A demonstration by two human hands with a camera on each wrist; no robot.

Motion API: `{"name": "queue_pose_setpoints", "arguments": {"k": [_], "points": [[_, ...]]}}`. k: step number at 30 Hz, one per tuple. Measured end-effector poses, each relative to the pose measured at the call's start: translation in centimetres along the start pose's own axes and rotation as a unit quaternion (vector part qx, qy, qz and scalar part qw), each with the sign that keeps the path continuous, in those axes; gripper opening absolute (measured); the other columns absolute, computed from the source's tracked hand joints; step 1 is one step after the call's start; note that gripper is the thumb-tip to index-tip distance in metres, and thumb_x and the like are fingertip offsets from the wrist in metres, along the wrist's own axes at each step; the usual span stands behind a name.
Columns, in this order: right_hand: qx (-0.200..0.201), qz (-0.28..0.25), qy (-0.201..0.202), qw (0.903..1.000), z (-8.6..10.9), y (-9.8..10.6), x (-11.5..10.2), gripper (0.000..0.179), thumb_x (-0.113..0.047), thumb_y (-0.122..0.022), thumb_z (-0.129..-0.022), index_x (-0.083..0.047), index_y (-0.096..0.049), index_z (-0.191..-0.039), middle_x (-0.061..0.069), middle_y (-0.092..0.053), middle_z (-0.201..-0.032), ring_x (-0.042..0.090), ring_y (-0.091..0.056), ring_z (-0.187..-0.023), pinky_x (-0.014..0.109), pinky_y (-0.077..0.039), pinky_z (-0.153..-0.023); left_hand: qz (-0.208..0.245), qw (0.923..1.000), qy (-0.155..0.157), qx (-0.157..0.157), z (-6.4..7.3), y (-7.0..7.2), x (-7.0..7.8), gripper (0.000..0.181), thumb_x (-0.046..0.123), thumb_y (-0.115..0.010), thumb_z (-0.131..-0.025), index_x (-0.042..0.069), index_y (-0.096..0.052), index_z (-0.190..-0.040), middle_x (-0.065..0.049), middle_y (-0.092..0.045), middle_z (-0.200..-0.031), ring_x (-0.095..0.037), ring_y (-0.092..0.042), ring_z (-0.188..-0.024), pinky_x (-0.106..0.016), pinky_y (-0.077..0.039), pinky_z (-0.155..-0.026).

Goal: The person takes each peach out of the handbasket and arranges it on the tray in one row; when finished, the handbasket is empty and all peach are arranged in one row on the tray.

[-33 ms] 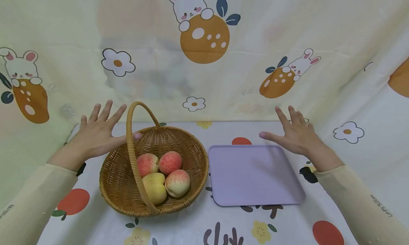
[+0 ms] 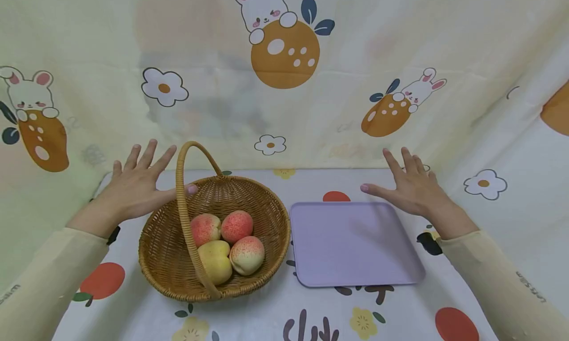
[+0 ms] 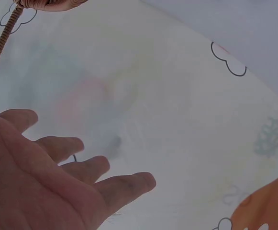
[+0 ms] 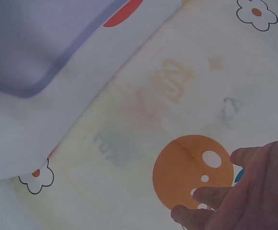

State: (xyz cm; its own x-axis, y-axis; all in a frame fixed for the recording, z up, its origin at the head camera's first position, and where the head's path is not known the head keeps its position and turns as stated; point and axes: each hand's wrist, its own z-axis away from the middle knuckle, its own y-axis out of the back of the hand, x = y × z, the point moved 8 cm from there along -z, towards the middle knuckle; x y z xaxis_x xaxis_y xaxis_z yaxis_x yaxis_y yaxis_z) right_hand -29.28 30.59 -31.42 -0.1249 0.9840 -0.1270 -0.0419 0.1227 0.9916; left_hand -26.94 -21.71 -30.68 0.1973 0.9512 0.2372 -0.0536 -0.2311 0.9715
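My left hand hovers with fingers spread at the left of a brown wicker basket. Its thumb passes behind the tall basket handle in the head view, the tip showing on the other side. Inside the basket lie a yellow peach and three reddish ones, such as the front right peach. Spread out too, my right hand hangs over the far right corner of a flat lilac tray. Both wrist views show bare fingers with nothing in them.
Under the basket and tray is a white tablecloth printed with fruit and flowers. A pale cloth curtain with rabbit prints rises behind the table and along both sides. The tray stands close to the basket's right side.
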Motion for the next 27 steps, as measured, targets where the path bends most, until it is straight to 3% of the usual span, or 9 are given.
{"name": "queue_pose_setpoints", "arguments": {"k": [8,12,16,19,24,27], "points": [[0.017,-0.004,0.021,0.9996,0.1,0.5,-1.1,0.114,-0.078,-0.052,-0.085,-0.012,-0.003,-0.164,0.032,0.003,-0.163,0.061,-0.008,-0.143,0.076,-0.01,-0.109,0.005,0.9997,-0.02,0.015,0.3,0.7,0.0,0.105,0.075,-0.052,-0.087,0.021,-0.008,-0.165,-0.021,0.013,-0.166,-0.05,0.012,-0.148,-0.08,-0.002,-0.105],[0.024,-0.024,0.045,0.9984,0.5,0.7,-3.0,0.111,-0.078,-0.053,-0.085,-0.017,-0.005,-0.164,0.025,0.0,-0.167,0.056,-0.015,-0.145,0.076,-0.018,-0.108,0.033,0.9984,-0.044,0.016,0.9,0.5,-0.4,0.101,0.065,-0.063,-0.088,0.017,-0.015,-0.164,-0.024,0.008,-0.166,-0.054,0.007,-0.148,-0.081,-0.008,-0.105],[0.009,-0.076,0.08,0.9939,1.3,0.5,-5.6,0.106,-0.074,-0.055,-0.087,-0.026,-0.001,-0.164,0.014,0.002,-0.169,0.047,-0.016,-0.149,0.073,-0.022,-0.108,0.078,0.9953,-0.058,-0.002,1.7,-0.6,-1.0,0.096,0.051,-0.071,-0.089,0.015,-0.021,-0.163,-0.025,0.006,-0.166,-0.057,0.0,-0.147,-0.084,-0.017,-0.099],[0.001,-0.135,0.12,0.9836,1.8,0.1,-8.2,0.102,-0.068,-0.06,-0.089,-0.033,0.0,-0.164,0.005,0.002,-0.17,0.037,-0.012,-0.153,0.068,-0.022,-0.112,0.112,0.9918,-0.059,-0.011,2.6,-1.6,-1.3,0.094,0.049,-0.073,-0.088,0.017,-0.025,-0.162,-0.022,0.004,-0.167,-0.06,-0.01,-0.144,-0.083,-0.023,-0.097],[-0.002,-0.228,0.199,0.9531,2.5,-0.7,-12.9,0.102,-0.06,-0.067,-0.089,-0.035,-0.001,-0.163,-0.006,-0.001,-0.169,0.02,-0.005,-0.154,0.057,-0.017,-0.118,0.136,0.9881,-0.069,-0.021,3.9,-3.2,-1.8,0.094,0.049,-0.077,-0.086,0.014,-0.031,-0.161,-0.02,0.001,-0.168,-0.064,-0.023,-0.138,-0.08,-0.031,-0.095],[-0.007,-0.259,0.234,0.9371,2.8,-1.4,-15.3,0.101,-0.056,-0.069,-0.09,-0.035,-0.003,-0.163,-0.007,-0.004,-0.168,0.018,-0.008,-0.153,0.056,-0.018,-0.118,0.135,0.9874,-0.077,-0.03,4.3,-4.2,-1.8,0.095,0.049,-0.079,-0.084,0.012,-0.034,-0.159,-0.022,-0.001,-0.167,-0.064,-0.026,-0.136,-0.079,-0.034,-0.094]]}}
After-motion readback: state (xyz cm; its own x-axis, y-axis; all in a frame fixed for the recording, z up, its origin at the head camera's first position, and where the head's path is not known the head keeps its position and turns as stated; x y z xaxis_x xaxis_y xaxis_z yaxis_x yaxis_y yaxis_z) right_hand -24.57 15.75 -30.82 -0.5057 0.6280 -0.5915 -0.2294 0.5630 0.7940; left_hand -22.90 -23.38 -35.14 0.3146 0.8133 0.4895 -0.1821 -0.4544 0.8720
